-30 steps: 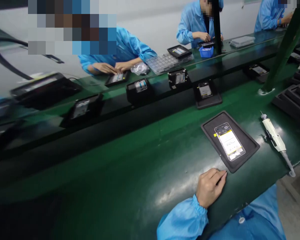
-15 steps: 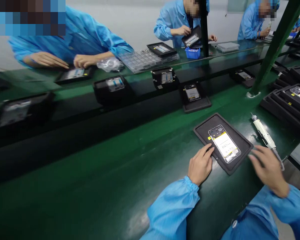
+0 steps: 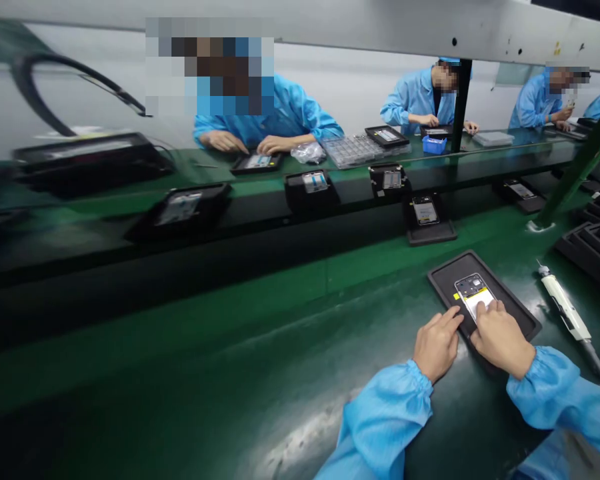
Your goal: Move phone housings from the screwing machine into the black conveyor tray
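Observation:
A black tray [image 3: 515,307] lies on the green bench in front of me, with an opened phone [image 3: 473,288] in it showing a white and yellow inside. My left hand [image 3: 436,345] rests at the tray's near left edge, fingers bent and touching the rim. Over the phone's near half lies my right hand [image 3: 500,337], fingertips pressed down on it. Both sleeves are light blue.
A white electric screwdriver [image 3: 566,313] lies to the right of the tray. Stacked black trays [image 3: 593,247] sit at the far right beside a green post [image 3: 575,173]. Several trays with phones ride the belt [image 3: 280,227] beyond. Across it, people in blue coats work.
My right hand came in from the right and now lies on the phone. My left hand went from the bench to the tray's edge. The view has lifted and swung.

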`<state>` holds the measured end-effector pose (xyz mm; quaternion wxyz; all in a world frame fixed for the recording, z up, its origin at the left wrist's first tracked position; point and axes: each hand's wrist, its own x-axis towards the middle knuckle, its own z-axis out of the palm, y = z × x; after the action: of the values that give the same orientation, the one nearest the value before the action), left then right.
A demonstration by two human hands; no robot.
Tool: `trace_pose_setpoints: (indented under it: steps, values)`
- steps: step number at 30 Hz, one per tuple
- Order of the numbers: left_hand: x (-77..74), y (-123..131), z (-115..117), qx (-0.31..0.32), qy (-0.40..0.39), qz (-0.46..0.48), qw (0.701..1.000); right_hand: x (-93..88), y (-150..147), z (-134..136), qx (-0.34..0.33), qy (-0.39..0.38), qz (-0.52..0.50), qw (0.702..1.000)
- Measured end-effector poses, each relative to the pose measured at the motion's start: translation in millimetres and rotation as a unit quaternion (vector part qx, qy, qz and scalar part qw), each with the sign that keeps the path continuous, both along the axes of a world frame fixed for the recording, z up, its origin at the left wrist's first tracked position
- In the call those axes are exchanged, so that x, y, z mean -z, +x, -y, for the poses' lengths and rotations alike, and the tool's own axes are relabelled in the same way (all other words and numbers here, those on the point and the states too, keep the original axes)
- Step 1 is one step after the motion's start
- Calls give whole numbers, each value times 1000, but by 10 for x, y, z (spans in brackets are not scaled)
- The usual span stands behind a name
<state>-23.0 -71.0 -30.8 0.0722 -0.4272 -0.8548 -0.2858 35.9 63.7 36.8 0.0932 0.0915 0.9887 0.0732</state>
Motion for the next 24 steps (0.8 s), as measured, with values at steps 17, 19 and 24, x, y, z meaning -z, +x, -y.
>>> trace_pose_setpoints:
  steps: [17, 19, 24]
  values:
    - [-169, 212, 111, -120, -20, 27, 992, 219, 101, -1124, 104, -265, -303, 909]
    - [-201, 407, 158, -116, -64, 75, 988, 275, 144, -1156, 119, -206, -244, 940]
    - [-178, 719, 278, -64, -34, 233, 970, 295, 219, -974, 136, -293, -146, 935]
